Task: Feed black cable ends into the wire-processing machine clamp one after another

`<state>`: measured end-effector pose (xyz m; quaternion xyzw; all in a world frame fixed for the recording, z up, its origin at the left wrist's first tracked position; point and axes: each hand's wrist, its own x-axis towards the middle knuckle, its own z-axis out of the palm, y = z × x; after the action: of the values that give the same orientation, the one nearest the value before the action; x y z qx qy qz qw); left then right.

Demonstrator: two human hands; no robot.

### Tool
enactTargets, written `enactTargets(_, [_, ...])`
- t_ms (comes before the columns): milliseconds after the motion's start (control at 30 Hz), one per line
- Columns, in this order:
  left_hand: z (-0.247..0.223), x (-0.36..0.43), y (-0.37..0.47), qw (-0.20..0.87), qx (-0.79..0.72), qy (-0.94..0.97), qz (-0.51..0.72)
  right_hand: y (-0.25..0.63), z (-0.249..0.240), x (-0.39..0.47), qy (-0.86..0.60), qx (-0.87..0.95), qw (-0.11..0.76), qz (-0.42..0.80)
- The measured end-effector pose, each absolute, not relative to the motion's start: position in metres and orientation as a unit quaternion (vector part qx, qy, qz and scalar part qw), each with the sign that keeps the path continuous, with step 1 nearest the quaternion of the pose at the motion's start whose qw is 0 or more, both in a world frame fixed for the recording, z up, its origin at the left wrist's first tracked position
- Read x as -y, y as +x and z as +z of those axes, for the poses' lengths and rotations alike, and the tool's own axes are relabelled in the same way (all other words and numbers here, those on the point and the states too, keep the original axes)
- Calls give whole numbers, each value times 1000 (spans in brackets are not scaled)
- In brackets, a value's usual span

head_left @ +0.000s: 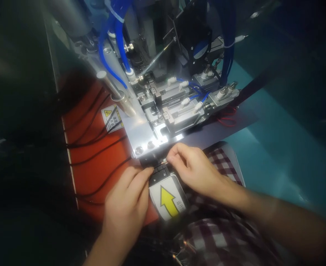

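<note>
Under the front edge of a metal machine plate, both hands meet at a small black fixture. My right hand has its thumb and forefinger pinched at a small pale and copper-coloured piece over the fixture. On the other side, my left hand has its fingers pressed together, their tips at the fixture's left edge; what they hold, if anything, is hidden. Just below the fixture is a white label with a yellow arrow pointing up toward it.
Pneumatic cylinders with blue tubes stand above the hands. Thin black cables cross an orange-red surface at left. A metal post rises from the plate. Checkered cloth lies below right, beside a teal surface.
</note>
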<state>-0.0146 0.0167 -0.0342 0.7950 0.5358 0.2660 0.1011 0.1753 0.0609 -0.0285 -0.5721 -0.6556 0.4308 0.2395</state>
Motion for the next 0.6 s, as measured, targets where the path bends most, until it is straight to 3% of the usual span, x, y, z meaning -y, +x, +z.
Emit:
enactTargets(133, [-35, -17, -15, 99, -534, 795, 270, 174, -32, -58, -584, 657, 246, 408])
enactTargets(433, [-33, -16, -15, 101, -527, 799, 273, 173, -23, -67, -614, 622, 173, 453])
enactTargets(600, [-33, -17, -14, 91, -525, 800, 276, 176, -39, -70, -605, 544, 187, 550])
